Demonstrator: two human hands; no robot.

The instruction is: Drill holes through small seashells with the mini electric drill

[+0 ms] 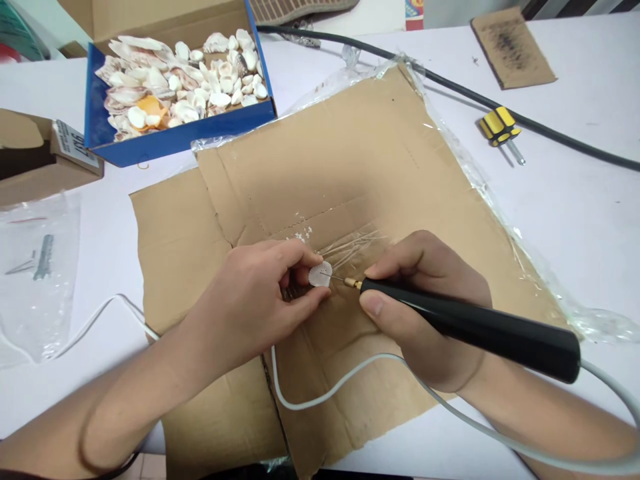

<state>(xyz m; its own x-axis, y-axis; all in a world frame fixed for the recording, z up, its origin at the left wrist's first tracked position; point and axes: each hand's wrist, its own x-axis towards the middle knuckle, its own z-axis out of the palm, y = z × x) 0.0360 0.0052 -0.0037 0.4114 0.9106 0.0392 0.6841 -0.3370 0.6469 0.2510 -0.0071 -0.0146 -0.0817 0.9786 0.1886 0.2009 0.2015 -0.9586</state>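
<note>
Between the thumb and fingers of my left hand (255, 287) is a small white shell (318, 276), held just above the cardboard. My right hand (425, 307) grips a black pen-shaped rotary drill (475, 327) with a brass collet. Its thin bit points left, and the tip meets the face of the shell. Small dark dots show on the shell; whether they are holes I cannot tell. A white cable (345, 380) runs from the back of the drill and passes across the cardboard beneath my hands. White crumbs (303, 235) lie just beyond my left fingers.
Under my hands lies a large cardboard sheet (320, 160) edged with clear tape. A blue box (190, 127) of shells stands at the back left, beside an open brown carton (45, 160). A black cable (450, 80), a yellow-black screwdriver (500, 127) and a stained cardboard piece (513, 50) are at right.
</note>
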